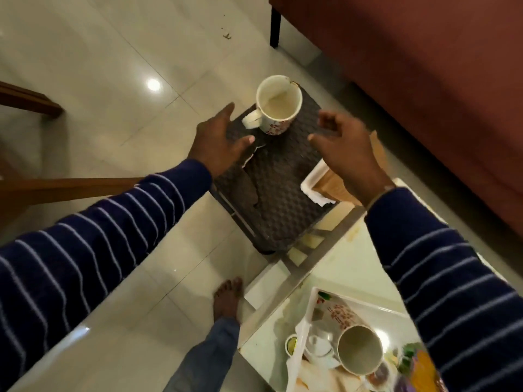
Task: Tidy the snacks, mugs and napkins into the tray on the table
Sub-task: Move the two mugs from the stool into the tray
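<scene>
A white mug (278, 104) with a red flower print stands on a dark woven stool (274, 188), its handle toward my left hand. My left hand (219, 138) hovers just left of the mug with fingers spread, holding nothing. My right hand (343, 148) hovers to the right of the mug, fingers loosely bent, empty. At the lower right a white tray (312, 299) sits on the glass table (334, 267) and holds a second flowered mug (358, 348) lying tilted, plus colourful snack packets (416, 360). Under my left hand lies a white scrap, maybe a napkin (250, 158).
A white holder with a brown packet (322, 185) sits at the stool's right edge. A red-brown sofa (424, 66) fills the upper right. A wooden chair frame (70, 188) is at the left. My bare foot (227, 297) stands on the tiled floor by the table.
</scene>
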